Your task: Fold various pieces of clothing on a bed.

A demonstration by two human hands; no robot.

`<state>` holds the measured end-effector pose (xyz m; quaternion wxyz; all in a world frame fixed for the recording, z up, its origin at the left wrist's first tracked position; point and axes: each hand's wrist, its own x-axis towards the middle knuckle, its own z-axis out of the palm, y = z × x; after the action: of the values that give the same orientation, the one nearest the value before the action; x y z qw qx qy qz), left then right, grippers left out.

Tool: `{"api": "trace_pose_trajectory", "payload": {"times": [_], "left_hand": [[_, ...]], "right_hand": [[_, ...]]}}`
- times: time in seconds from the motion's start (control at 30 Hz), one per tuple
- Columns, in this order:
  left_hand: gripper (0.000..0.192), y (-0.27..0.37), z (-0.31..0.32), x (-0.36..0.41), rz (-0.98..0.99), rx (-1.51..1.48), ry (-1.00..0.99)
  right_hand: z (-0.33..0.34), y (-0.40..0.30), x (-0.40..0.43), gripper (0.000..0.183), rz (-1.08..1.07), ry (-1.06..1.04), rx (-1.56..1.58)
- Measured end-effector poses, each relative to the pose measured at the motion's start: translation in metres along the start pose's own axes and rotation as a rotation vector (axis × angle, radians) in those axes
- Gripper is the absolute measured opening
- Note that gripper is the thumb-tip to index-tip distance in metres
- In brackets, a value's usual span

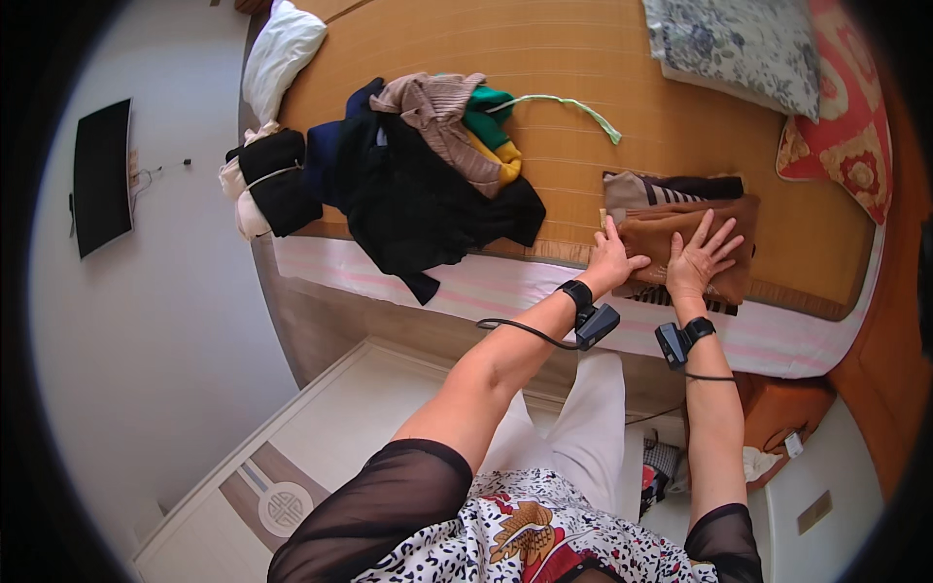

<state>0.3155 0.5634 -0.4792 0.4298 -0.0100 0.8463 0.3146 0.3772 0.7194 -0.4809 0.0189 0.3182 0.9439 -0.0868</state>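
A folded brown garment (656, 237) lies on top of other folded clothes near the bed's front edge. My left hand (612, 255) touches its left side, index finger stretched forward and thumb out to the right. Flat on its right part rests my right hand (698, 259), fingers spread. Beneath and behind it show a beige piece with dark stripes (627, 191) and a dark folded edge. To the left is a loose heap with a black garment (430, 197), a ribbed beige knit (437, 109), and green (488, 116) and yellow (509, 162) parts.
The bed bears a woven mat (583, 65) over a pink-striped sheet (510, 284). Pillows, one floral (736, 51) and one red patterned (838, 157), lie at the right; a white pillow (280, 58) is at the left. A black bundle (277, 182) and pale green strip (583, 109) are also there.
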Motion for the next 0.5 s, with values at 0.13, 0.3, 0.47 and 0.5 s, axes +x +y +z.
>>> {"api": "trace_pose_trajectory", "payload": {"times": [0.13, 0.3, 0.47, 0.5], "left_hand": [[0.082, -0.003, -0.053, -0.016, 0.219, 0.050, 0.050], [0.025, -0.032, -0.157, -0.048, 0.704, 0.020, 0.490], [0.036, -0.101, -0.247, -0.071, 0.581, 0.133, 0.758], [0.038, -0.119, -0.262, -0.071, 0.520, 0.182, 0.821]], "right_hand": [[-0.016, -0.006, 0.000, 0.074, 0.033, -0.040, -0.039], [-0.043, -0.015, -0.003, 0.070, 0.077, -0.048, 0.066], [-0.062, -0.059, -0.027, 0.061, -0.162, 0.121, 0.251], [-0.062, -0.074, -0.035, 0.057, -0.198, 0.103, 0.332]]}}
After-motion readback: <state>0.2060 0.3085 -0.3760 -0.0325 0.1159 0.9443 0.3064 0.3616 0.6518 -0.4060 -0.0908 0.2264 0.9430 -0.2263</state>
